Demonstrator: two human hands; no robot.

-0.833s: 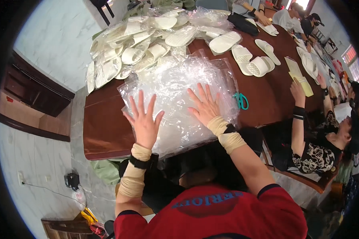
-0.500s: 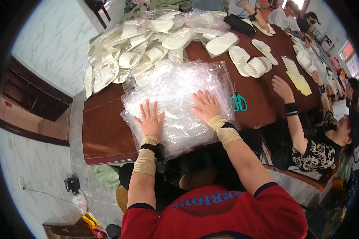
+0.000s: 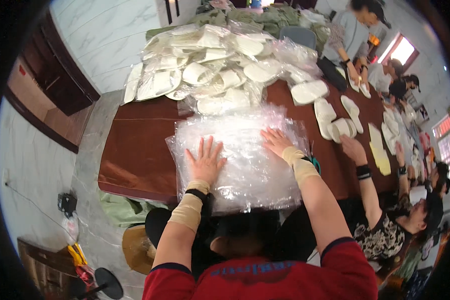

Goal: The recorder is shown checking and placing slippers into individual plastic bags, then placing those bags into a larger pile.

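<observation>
Both my palms rest on a stack of clear plastic bags (image 3: 245, 165) at the table's near edge. My left hand (image 3: 205, 161) lies flat on the left part of the stack with its fingers spread. Toward the upper right of the bags, my right hand (image 3: 277, 142) is stretched out flat, its fingers a little apart. Neither hand holds anything. Beige wraps and dark bands circle both wrists. Just right of the stack, teal-handled scissors (image 3: 315, 164) are partly hidden by my right forearm.
Bagged white slippers (image 3: 217, 80) are heaped behind the stack on the brown table (image 3: 137, 155). Loose slippers (image 3: 325, 118) lie to the right, near yellow and white cards (image 3: 379, 155). A seated co-worker's hand (image 3: 354, 150) reaches toward a slipper. Another person stands at the far right.
My view has shifted, showing more of the far end. My right hand has slid slightly over the bags. The co-worker's hand has come up to a loose slipper.
</observation>
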